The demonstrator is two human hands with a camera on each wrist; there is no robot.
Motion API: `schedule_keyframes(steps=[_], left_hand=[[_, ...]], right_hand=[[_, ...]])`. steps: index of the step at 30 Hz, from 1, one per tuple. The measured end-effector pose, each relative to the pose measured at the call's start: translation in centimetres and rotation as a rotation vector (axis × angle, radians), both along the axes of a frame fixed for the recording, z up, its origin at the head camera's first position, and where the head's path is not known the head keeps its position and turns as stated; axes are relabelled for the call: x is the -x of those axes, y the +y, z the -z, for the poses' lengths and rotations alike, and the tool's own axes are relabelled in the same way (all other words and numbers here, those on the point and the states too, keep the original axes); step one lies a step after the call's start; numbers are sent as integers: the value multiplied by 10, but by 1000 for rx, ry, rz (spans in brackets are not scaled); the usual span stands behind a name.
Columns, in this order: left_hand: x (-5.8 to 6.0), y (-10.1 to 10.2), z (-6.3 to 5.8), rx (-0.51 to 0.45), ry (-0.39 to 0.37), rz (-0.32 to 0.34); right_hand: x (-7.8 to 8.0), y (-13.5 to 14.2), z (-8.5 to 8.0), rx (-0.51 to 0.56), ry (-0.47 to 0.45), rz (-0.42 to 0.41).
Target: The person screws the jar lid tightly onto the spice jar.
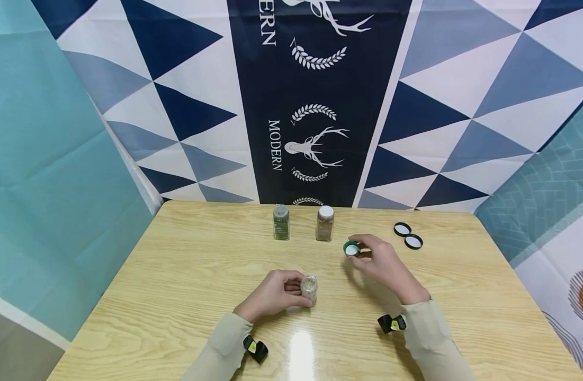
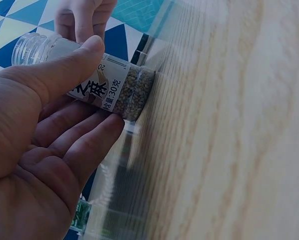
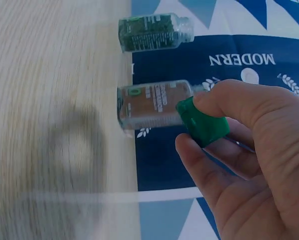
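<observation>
My left hand (image 1: 272, 295) grips a clear spice jar (image 1: 309, 291), thumb on one side and fingers on the other. The jar has no cap on and stands upright at the wooden table. In the left wrist view, pale seeds (image 2: 134, 95) fill its lower part, under a printed label. Off to the right, my right hand (image 1: 385, 263) pinches a green screw cap (image 1: 351, 249) between thumb and fingers, raised above the table. Its white inner face shows in the head view; the right wrist view shows its green outside (image 3: 205, 124).
Toward the back of the table (image 1: 200, 248) stand two more jars, one with green flakes (image 1: 281, 226) and one with brown powder (image 1: 324, 228). Two black-rimmed caps (image 1: 402, 229) lie side by side at the back right. A patterned cloth (image 1: 305, 106) hangs behind the table.
</observation>
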State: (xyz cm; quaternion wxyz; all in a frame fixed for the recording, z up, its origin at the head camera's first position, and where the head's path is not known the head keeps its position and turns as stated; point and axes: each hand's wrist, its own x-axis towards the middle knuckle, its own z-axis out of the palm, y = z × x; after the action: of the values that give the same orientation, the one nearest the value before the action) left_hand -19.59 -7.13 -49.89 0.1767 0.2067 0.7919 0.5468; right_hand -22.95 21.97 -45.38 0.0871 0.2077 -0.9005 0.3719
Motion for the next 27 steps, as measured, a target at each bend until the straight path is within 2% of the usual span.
schedule_keyframes(steps=[10,15,21,27], left_hand=[[0,0,0,-18,-5,1],[1,0,0,-17,10,1],[1,1,1,-33,9,11],[1,2,1,-38,42,15]], right_hand=[[-4,-12,3,64,-35,-67],[-5,-16,-1,77,-21,-87],[-9,-19,-6,105,-48,-101],[-13,-21,-12,81,-31,-143]])
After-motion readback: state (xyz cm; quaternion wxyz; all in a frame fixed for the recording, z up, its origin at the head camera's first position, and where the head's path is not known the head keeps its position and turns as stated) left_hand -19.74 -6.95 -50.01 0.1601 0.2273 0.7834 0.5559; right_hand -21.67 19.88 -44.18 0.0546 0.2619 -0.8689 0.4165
